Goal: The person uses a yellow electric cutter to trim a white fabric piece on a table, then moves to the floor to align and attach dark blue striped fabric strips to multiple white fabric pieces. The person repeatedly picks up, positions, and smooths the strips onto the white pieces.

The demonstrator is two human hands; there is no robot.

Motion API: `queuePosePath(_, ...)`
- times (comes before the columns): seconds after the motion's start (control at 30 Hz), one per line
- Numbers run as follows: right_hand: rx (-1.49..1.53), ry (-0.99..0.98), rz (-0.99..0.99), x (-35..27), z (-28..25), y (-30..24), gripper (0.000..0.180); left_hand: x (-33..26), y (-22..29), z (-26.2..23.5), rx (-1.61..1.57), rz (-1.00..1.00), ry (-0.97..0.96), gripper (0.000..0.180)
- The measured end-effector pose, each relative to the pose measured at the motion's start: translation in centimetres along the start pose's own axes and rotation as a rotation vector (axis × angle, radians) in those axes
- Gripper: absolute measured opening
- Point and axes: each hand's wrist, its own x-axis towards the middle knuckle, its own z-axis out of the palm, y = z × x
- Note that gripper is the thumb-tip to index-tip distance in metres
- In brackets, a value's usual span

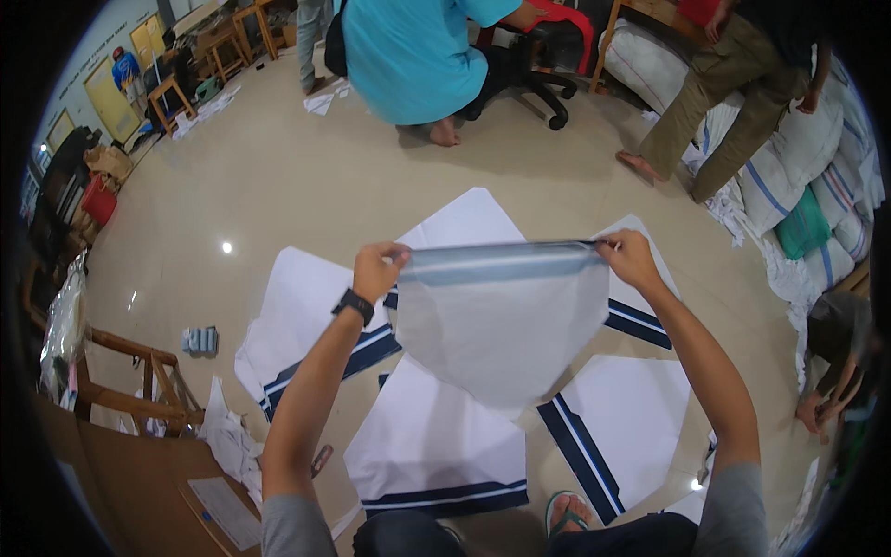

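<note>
Between my hands hangs a white fabric panel (506,325) with a dark striped band along its upper edge. My left hand (379,269), below which a black watch sits on the wrist, pinches the panel's upper left corner. The upper right corner is pinched in my right hand (629,258). Similar white panels with navy striped borders lie on the floor around it: one at the left (306,316), one near my knees (436,436), one at the lower right (631,418). Others behind are partly hidden by the held panel.
A person in a turquoise shirt (408,60) crouches ahead beside a wheeled chair (548,93). Another person stands at the right near stacked white sacks (775,176). At left are a wooden frame (130,381) and grey spools (200,341). My sandalled foot (568,511) is close below.
</note>
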Motion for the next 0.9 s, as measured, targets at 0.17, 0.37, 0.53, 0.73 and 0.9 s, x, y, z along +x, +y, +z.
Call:
queuePosePath(0.17, 0.381, 0.146, 0.195, 10.3, 1.3, -0.3, 0.024, 11.9, 0.1, 0.3, -0.374, -0.048, 0.202, 0.017)
queuePosePath(0.37, 0.871, 0.385, 0.176, 10.5, -1.4, -3.9, 0.024, 14.4, 7.4, -1.3, -0.806, 0.046, 0.398, 0.019)
queuePosePath(0.53, 0.773, 0.356, 0.087, 6.2, 3.8, -1.4, 0.024, 11.4, 3.3, -0.1, -0.837, 0.064, 0.383, 0.014)
queuePosePath(0.73, 0.759, 0.201, 0.266, 3.6, 13.9, 0.7, 0.024, 9.5, -6.6, 4.9, -0.316, -0.095, 0.372, 0.016)
queuePosePath(0.9, 0.591, 0.084, 0.298, 1.8, 21.7, 3.3, 0.025, 7.3, -14.1, 7.3, 0.279, -0.015, 0.293, 0.018)
